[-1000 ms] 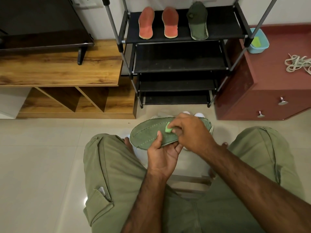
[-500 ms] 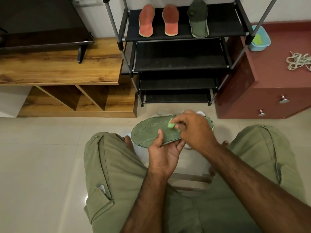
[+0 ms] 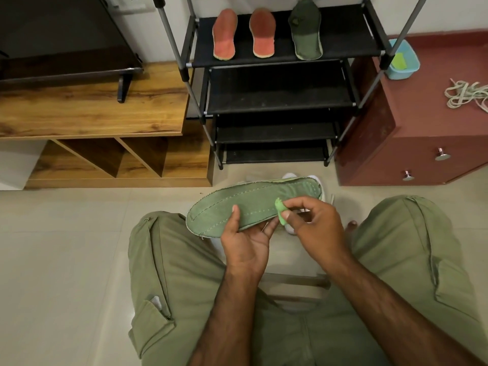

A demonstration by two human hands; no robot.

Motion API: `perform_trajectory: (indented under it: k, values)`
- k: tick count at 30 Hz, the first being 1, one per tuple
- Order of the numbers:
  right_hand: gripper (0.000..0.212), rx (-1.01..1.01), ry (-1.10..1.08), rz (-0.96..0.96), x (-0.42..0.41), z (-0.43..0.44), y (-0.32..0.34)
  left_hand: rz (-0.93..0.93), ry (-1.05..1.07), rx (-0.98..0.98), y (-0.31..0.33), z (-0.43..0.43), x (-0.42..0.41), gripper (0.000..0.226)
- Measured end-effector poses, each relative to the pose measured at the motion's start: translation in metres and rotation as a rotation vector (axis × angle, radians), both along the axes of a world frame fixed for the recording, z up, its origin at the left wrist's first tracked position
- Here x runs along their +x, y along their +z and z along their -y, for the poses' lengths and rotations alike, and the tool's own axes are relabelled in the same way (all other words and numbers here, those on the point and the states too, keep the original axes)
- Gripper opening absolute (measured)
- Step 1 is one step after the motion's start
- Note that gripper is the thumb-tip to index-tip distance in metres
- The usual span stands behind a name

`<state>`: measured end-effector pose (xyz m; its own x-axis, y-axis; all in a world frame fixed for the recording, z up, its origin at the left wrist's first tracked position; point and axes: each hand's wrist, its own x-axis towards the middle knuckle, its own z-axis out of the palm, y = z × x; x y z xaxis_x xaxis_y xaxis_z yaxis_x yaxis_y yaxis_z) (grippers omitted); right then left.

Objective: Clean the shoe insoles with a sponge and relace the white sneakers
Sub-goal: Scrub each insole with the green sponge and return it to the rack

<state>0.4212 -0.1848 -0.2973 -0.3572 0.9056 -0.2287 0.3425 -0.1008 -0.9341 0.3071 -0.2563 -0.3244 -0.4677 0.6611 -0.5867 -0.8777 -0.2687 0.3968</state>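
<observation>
My left hand grips a green stitched insole from below, thumb on its upper face, above my knees. My right hand pinches a small light-green sponge against the insole's near edge, toward its right end. White sneakers on the floor are mostly hidden behind the insole. Two red insoles and a dark green insole lie on the top shelf of the black shoe rack. White laces lie coiled on the red cabinet.
A blue tub with a green sponge stands at the back of the red cabinet. A wooden TV unit with a television fills the left. The floor is pale tile. I sit on a stool.
My right hand has slid off the insole's top face to its near edge and opened out, so more of the insole's right end shows. My left hand keeps its hold.
</observation>
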Motion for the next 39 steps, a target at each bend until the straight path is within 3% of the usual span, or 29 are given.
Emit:
perform_trajectory:
  k: [5,9,14,16,20,26,30,35,39]
  values:
    - [0.015,-0.140,-0.101,-0.142,-0.012,-0.001,0.012,-0.101,-0.011,-0.040,0.000,-0.007,0.005,0.051]
    - [0.020,-0.222,-0.048,-0.193,-0.016,0.005,0.015,-0.165,-0.092,-0.081,0.003,-0.007,0.008,0.021]
    - [0.014,-0.291,-0.020,-0.161,-0.008,0.002,0.020,-0.145,-0.017,-0.131,0.000,-0.010,0.010,0.045]
    - [0.016,-0.197,-0.063,-0.127,-0.002,-0.005,0.022,-0.147,-0.008,-0.129,0.003,-0.012,0.011,0.042]
    - [0.018,0.227,-0.056,0.118,0.007,-0.025,0.024,-0.158,-0.045,-0.086,0.003,-0.013,0.014,0.049]
    - [0.024,0.676,0.303,0.340,-0.017,-0.014,0.019,-0.165,-0.138,-0.087,0.004,-0.011,0.019,0.044]
    - [0.024,0.737,0.396,0.422,-0.026,-0.016,0.011,-0.154,-0.127,-0.099,0.002,-0.009,0.017,0.042]
    - [0.027,0.626,0.278,0.504,-0.016,-0.041,0.013,-0.159,-0.074,-0.082,0.003,-0.009,0.015,0.050]
    - [0.027,0.578,0.245,0.439,-0.019,-0.038,0.012,-0.152,-0.076,-0.076,0.002,-0.012,0.017,0.049]
